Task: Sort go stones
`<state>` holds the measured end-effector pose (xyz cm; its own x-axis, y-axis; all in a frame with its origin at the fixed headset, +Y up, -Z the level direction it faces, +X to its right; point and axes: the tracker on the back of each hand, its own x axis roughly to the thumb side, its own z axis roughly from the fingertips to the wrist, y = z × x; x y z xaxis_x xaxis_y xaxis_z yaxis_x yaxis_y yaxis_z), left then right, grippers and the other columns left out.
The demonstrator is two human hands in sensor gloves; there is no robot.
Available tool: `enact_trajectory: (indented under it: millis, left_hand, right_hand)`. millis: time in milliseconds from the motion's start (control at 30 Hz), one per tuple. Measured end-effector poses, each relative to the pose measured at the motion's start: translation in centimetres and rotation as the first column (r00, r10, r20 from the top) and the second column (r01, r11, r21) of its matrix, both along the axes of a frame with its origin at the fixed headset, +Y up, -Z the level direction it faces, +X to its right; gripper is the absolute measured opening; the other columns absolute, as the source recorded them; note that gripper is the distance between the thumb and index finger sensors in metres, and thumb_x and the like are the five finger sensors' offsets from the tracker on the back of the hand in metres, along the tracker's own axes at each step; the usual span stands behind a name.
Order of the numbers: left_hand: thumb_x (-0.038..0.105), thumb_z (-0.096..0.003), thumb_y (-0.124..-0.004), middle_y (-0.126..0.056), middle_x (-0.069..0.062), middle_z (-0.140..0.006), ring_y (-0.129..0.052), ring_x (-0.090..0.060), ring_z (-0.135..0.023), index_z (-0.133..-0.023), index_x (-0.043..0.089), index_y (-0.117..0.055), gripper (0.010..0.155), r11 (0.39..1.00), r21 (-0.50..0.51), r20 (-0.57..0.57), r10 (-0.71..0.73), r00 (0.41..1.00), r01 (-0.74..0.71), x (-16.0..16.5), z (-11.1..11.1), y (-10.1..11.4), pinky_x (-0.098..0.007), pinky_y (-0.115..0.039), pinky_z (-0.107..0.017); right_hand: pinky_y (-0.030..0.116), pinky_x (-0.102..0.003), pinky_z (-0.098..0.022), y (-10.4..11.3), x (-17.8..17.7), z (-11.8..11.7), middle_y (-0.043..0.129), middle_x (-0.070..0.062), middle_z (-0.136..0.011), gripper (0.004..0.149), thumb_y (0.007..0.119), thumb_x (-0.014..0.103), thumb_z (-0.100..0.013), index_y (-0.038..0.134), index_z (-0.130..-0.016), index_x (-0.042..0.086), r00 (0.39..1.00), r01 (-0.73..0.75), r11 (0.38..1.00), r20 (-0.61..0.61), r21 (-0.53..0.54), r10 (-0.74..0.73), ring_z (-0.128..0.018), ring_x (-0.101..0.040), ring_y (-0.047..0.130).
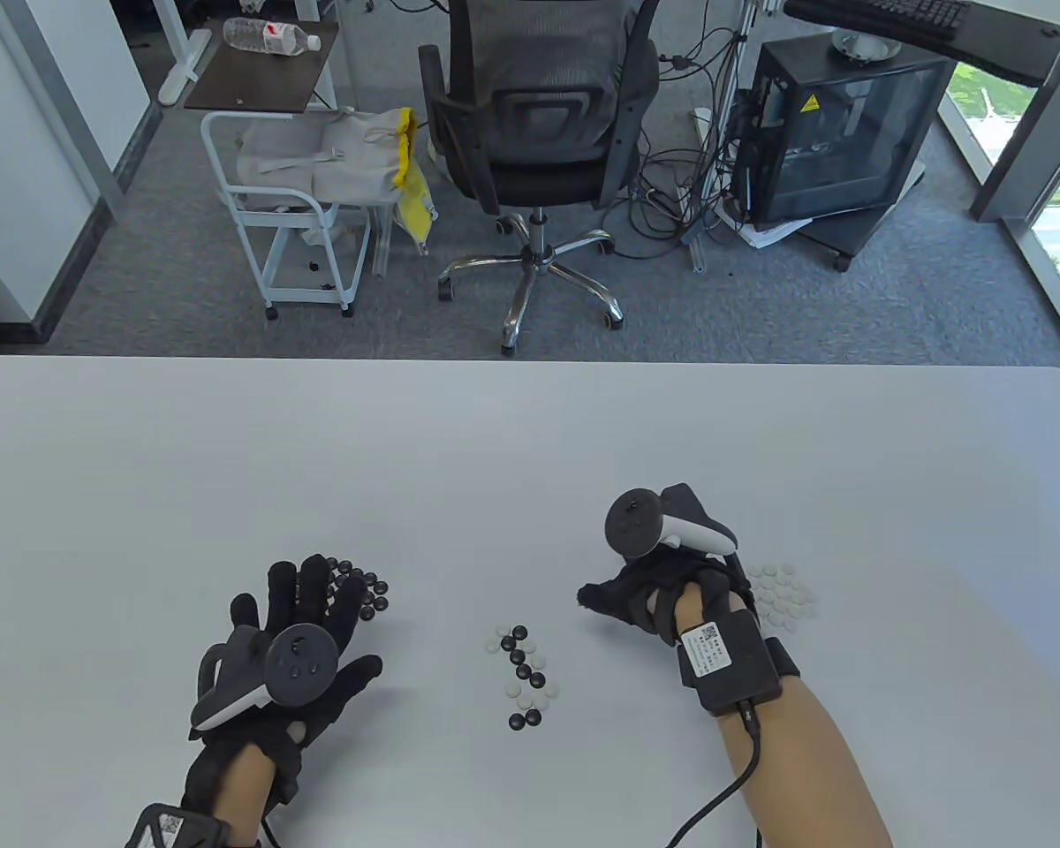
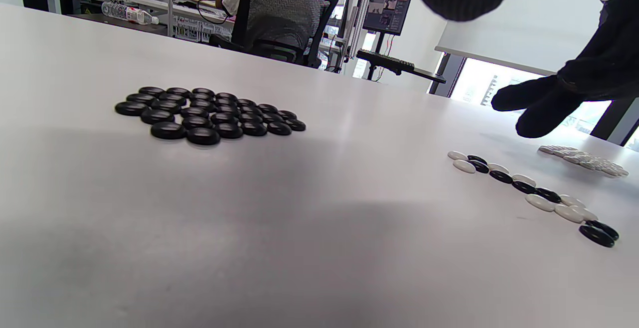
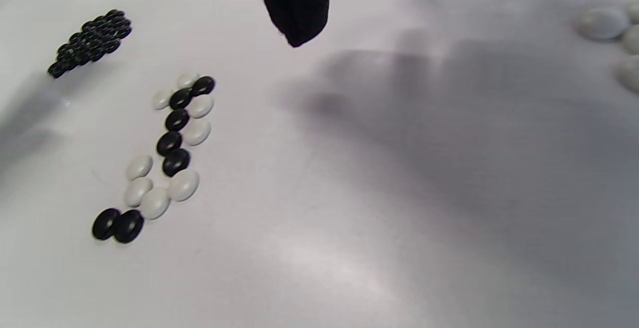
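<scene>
- Table view: the white desk (image 1: 530, 442) carries three groups of Go stones. The black pile (image 1: 367, 594) lies at the left, the mixed row (image 1: 524, 676) in the middle, the white pile (image 1: 784, 597) at the right.
- Table view: the left hand (image 1: 291, 654) lies with fingers spread, released, its fingertips over the near edge of the black pile. The right hand (image 1: 662, 592) sits between the mixed row and the white pile, fingers curled downward; whether its grip holds a stone cannot be told.
- Left wrist view: the black pile (image 2: 207, 116) lies flat on the desk, well apart from the mixed row (image 2: 534, 193). The white pile (image 2: 584, 161) lies beyond, under the right hand (image 2: 564, 93).
- Right wrist view: one gloved fingertip (image 3: 298, 3) hangs above the desk, touching nothing. The mixed row (image 3: 164, 153) lies at the left, black and white stones touching.
</scene>
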<state>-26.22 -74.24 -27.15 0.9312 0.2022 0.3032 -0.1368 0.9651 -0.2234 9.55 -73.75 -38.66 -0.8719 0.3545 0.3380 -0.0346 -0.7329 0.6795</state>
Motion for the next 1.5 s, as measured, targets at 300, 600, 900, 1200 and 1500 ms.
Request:
enact_trajectory:
  millis: [300,600,900,1200,1500]
  left_hand:
    - [0.055,-0.0571,-0.058,0.01,-0.027,-0.114,0.014,-0.053,-0.095,-0.117,0.018,-0.015,0.082,1.0,0.001,0.0,0.013,1.0,-0.013,-0.1,0.0,0.1,-0.082,-0.004,-0.055]
    - [0.055,-0.0572,-0.058,0.01,-0.027,-0.114,0.014,-0.053,-0.095,-0.117,0.018,-0.015,0.082,1.0,-0.011,-0.002,0.028,1.0,-0.028,-0.4,-0.2,-0.1,-0.082,-0.004,-0.055]
    - [0.055,-0.0573,-0.058,0.01,-0.027,-0.114,0.014,-0.053,-0.095,-0.117,0.019,-0.015,0.082,0.999,-0.011,-0.002,0.033,0.999,-0.033,-0.5,-0.1,0.0,-0.082,-0.004,-0.055]
    - [0.055,-0.0574,-0.058,0.011,-0.027,-0.113,0.014,-0.053,-0.095,-0.117,0.019,-0.015,0.082,0.999,-0.017,0.005,0.028,1.0,-0.027,-0.4,-0.2,0.0,-0.082,-0.003,-0.055]
    - [0.055,-0.0573,-0.058,0.011,-0.027,-0.114,0.014,-0.053,-0.095,-0.117,0.019,-0.016,0.082,0.999,-0.026,0.004,0.03,1.0,-0.029,-0.4,-0.3,-0.1,-0.082,-0.003,-0.055]
  right_hand:
    - [0.015,-0.09,-0.058,-1.7,-5.8,0.9,0.013,-0.039,-0.113,0.064,0.057,0.049,-0.061,0.067,-0.11,0.009,0.989,0.063,0.997,-0.131,-0.042,-0.068,-0.094,-0.066,0.002]
    - [0.015,-0.09,-0.058,-3.7,-7.5,0.6,0.012,-0.039,-0.113,0.062,0.057,0.048,-0.061,0.061,-0.112,0.012,0.987,0.086,0.993,-0.131,-0.079,-0.096,-0.094,-0.066,0.002]
    - [0.014,-0.089,-0.058,-2.5,-4.6,-0.1,0.011,-0.039,-0.113,0.062,0.057,0.048,-0.06,0.061,-0.111,0.014,0.992,-0.097,0.995,-0.076,0.025,0.099,-0.094,-0.066,0.001]
    - [0.015,-0.089,-0.058,-1.5,2.2,-0.2,0.017,-0.038,-0.114,0.061,0.058,0.048,-0.06,0.07,-0.108,0.013,0.974,-0.222,0.975,0.056,0.021,0.22,-0.095,-0.065,0.003]
    - [0.015,-0.09,-0.058,-1.4,7.7,0.0,0.018,-0.038,-0.114,0.061,0.058,0.048,-0.06,0.072,-0.107,0.012,0.956,-0.215,0.977,0.204,-0.002,0.211,-0.095,-0.066,0.004]
